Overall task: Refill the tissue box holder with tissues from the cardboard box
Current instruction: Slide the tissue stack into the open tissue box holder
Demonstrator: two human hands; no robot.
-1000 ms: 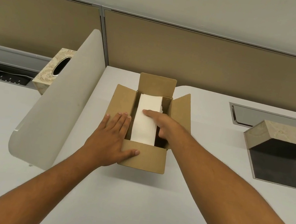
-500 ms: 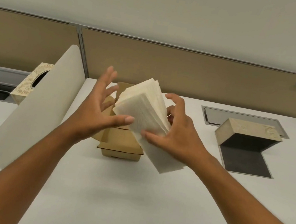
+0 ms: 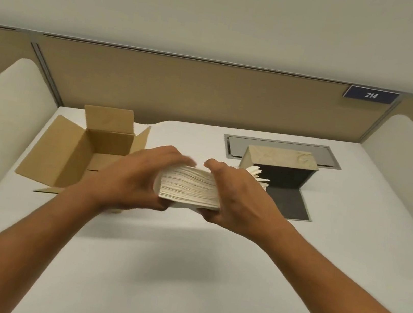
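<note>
A: Status of the tissue stack [image 3: 191, 187]?

B: Held above the middle of the table [image 3: 182, 273], clear of the surface. The left hand [image 3: 137, 181] has its grip closed on the stack's left end, thumb beneath and fingers over the top. The right hand [image 3: 236, 201] is clamped on the right end the same way. The far sheets fan loose past the right hand.

A: The cardboard box [image 3: 86, 149]?

B: Near the table's rear left corner, flaps open. No tissues are visible in the part of the interior that shows.

A: The tissue box holder [image 3: 279, 164]?

B: Toward the rear right, lying open: patterned shell raised, dark base panel flat on the table in front of it.

A: Step in hand?

B: Judged as transfer: the stack is out of the box and not yet in the holder. The next move calls for squaring the fanned sheets, carrying the stack right, and seating it on the dark panel with both grips kept firm so that no sheets slip.
</note>
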